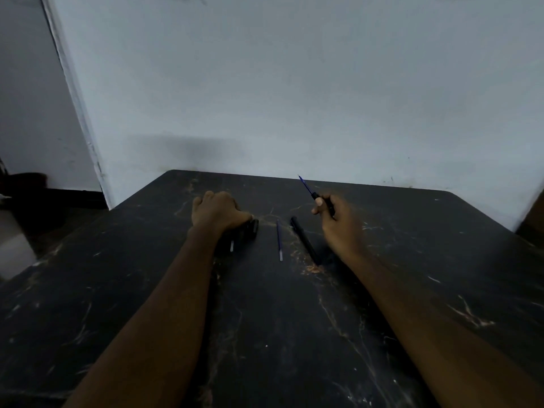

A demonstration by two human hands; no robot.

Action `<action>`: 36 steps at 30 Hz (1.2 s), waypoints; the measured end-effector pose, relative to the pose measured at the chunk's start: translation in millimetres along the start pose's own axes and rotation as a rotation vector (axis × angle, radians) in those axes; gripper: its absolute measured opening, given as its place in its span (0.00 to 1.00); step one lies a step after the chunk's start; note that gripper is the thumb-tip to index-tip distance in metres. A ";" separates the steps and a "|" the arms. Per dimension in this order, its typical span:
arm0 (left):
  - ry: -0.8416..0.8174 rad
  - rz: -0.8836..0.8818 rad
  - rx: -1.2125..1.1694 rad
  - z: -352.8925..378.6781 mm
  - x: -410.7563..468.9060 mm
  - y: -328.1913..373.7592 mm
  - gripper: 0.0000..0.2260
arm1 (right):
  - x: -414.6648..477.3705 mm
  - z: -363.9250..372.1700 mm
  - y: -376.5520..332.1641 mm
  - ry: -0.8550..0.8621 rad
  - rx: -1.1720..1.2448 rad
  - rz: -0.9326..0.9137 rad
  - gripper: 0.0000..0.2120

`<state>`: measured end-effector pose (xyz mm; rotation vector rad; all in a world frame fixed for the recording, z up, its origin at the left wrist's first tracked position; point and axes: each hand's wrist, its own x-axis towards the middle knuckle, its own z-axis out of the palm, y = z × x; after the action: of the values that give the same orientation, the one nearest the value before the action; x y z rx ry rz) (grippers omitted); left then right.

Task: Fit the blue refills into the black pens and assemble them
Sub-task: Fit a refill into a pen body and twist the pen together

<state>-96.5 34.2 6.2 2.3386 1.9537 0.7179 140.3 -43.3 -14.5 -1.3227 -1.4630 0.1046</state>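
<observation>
Right grip point(338, 219) holds refilled pen point(319, 200).

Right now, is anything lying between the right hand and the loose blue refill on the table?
Yes. A black pen lies on the table between the right hand and the loose blue refill, roughly parallel to it. The right hand already holds a black pen part with a blue refill sticking out.

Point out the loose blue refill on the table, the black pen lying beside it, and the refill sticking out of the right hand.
loose blue refill point(279, 239), head view, mid-shaft.
black pen point(304, 241), head view, middle of barrel.
held refill point(305, 185), head view, blue part above the right hand point(341, 223).
</observation>
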 end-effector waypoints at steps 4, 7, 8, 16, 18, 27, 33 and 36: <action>0.030 0.016 0.060 1.0 -1.0 5.6 0.20 | -1.0 -1.6 -1.3 0.001 -0.033 -0.006 0.11; 0.042 -0.004 0.115 0.9 -1.0 9.7 0.22 | -1.4 -2.0 -3.3 0.004 -0.021 -0.006 0.11; 0.047 -0.011 0.115 0.4 -1.3 10.6 0.22 | -1.4 -2.0 -3.8 0.004 -0.022 -0.004 0.11; 0.003 -0.092 -0.158 -3.8 -3.2 9.2 0.17 | -1.7 -2.6 -5.3 -0.003 -0.031 0.001 0.11; 0.041 -0.098 -0.340 -7.1 -4.0 12.1 0.16 | -1.8 -2.8 -5.9 -0.004 -0.025 0.004 0.11; 0.190 -0.149 -0.991 -9.7 -7.0 32.3 0.11 | -3.1 -2.8 -6.8 -0.005 -0.009 0.008 0.11; 0.044 -0.222 -1.515 -3.5 -5.0 43.1 0.12 | -2.6 -1.2 -6.5 -0.028 0.002 0.021 0.09; -0.035 -0.200 -1.619 -0.6 -5.1 49.1 0.12 | -1.3 0.6 -5.3 -0.023 0.029 0.024 0.05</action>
<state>-51.6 18.4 19.4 1.0677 0.7698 1.3965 136.2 -45.9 -12.1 -1.3202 -1.4601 0.1568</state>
